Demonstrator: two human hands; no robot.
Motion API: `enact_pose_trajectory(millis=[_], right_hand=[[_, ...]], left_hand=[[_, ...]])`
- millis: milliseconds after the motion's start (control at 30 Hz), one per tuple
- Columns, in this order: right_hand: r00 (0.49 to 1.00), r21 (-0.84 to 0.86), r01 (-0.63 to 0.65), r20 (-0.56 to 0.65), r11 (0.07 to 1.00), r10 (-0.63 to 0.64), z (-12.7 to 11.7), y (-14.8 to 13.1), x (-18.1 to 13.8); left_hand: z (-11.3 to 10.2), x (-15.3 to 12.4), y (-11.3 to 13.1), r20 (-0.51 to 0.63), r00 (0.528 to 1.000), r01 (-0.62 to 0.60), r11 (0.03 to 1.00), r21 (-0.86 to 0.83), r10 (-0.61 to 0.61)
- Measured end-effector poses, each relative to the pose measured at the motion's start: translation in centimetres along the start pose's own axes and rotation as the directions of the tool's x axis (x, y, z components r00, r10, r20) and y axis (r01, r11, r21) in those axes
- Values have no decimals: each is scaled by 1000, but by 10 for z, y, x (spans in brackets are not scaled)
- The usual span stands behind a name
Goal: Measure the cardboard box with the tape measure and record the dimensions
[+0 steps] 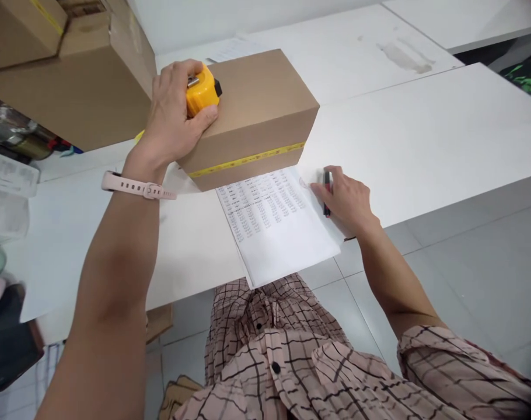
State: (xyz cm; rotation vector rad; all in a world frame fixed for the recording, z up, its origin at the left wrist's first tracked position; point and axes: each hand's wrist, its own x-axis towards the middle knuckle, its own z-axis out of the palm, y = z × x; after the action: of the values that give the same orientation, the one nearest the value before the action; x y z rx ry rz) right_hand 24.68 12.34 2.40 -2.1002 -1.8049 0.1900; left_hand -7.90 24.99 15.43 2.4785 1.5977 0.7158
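Your L hand [173,114] grips tape [201,93] over L end of box [263,87]; box on table [405,146], long axis roughly L-R, beyond paper [283,251]; L nearer, R hand [348,198] holding blk/red tool [327,195] by paper's R edge

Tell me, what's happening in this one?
A person's left hand holds a yellow tape measure at the left end of a cardboard box with yellow tape along its side. The right hand holds a slim black-and-red tool, too unclear to identify, beside printed sheets on the white table. No pulled-out measuring blade is visible.
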Motion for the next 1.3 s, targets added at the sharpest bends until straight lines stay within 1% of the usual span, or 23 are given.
enact_pose_trajectory(millis=[67, 100, 167, 200, 233, 300, 367, 467, 567, 700, 733, 767, 800, 833, 867, 900, 933, 967, 1000, 1067, 1167, 1233, 1300], right_hand=[[998, 17, 48, 48, 999, -49, 3, 0, 6], [997, 71, 57, 55, 996, -61, 2, 1, 6], [997, 298, 40, 50, 954, -57, -4, 5, 2], [997, 456, 21, 55, 889, -52, -8, 7, -2], [996, 614, 4, 64, 789, -55, -13, 9, -8], [994, 840, -17, 73, 543, -82, -21, 10, -21], [990, 930, -25, 74, 368, -120, -24, 4, -34], [984, 962, -32, 78, 271, -160, -14, -16, -48], [982, 960, -58, 104, 276, -158, 4, -37, -52], [969, 910, -123, 196, 397, -151, 14, -50, -52], [962, 900, -124, 212, 418, -171, 14, -50, -52], [957, 895, -119, 219, 429, -191, 13, -50, -52], [955, 892, -112, 219, 437, -201, 12, -49, -51], [956, 888, -104, 214, 448, -202, 11, -49, -51], [959, 882, -93, 203, 461, -196, 11, -48, -51], [964, 876, -80, 189, 476, -187, 12, -48, -51], [967, 870, -67, 177, 489, -182, 13, -47, -51], [969, 866, -58, 169, 496, -182, 14, -47, -51], [969, 869, -54, 164, 491, -183, 15, -47, -51], [972, 885, -59, 156, 461, -174, 17, -48, -51], [979, 880, -75, 154, 469, -133, 19, -48, -49], [986, 854, -53, 128, 518, -110, 21, -48, -47], [989, 826, -13, 94, 563, -116, 23, -49, -44]], left_hand=[[1, -1, 1, -10, 1000, -8, 1000, 6, 8], [1, -1, 1, -17, 1000, -18, 1000, 8, 18], [2, -1, 1, -31, 999, -31, 999, 19, 31], [3, -1, 1, -31, 999, -25, 999, 26, 26], [3, 0, 2, -25, 1000, -11, 999, 31, 12], [4, 1, 3, -7, 1000, 25, 999, 41, -24], [4, 1, 4, 9, 999, 42, 998, 52, -43], [4, 0, 5, 8, 999, 44, 997, 63, -44], [2, -2, 4, -4, 999, 37, 999, 31, -36], [4, 1, -9, 22, 1000, 5, 999, 45, -6], [6, 1, -12, -19, 1000, -15, 997, 78, 16], [9, 0, -12, -103, 993, -49, 991, 123, 62], [13, -4, -10, -210, 969, -91, 980, 176, 127], [17, -10, -5, -310, 929, -137, 965, 226, 204], [23, -18, 4, -378, 885, -181, 948, 261, 273], [30, -29, 15, -381, 867, -231, 936, 266, 322], [38, -40, 28, -341, 872, -286, 930, 230, 352], [48, -52, 40, -271, 898, -318, 937, 145, 347], [58, -63, 51, -167, 930, -327, 944, 37, 328], [80, -81, 65, 11, 955, -290, 942, -167, 296], [107, -94, 65, 245, 928, -192, 922, -335, 282], [119, -96, 59, 361, 891, -146, 926, -347, 276], [127, -97, 54, 421, 869, -131, 941, -313, 261]])
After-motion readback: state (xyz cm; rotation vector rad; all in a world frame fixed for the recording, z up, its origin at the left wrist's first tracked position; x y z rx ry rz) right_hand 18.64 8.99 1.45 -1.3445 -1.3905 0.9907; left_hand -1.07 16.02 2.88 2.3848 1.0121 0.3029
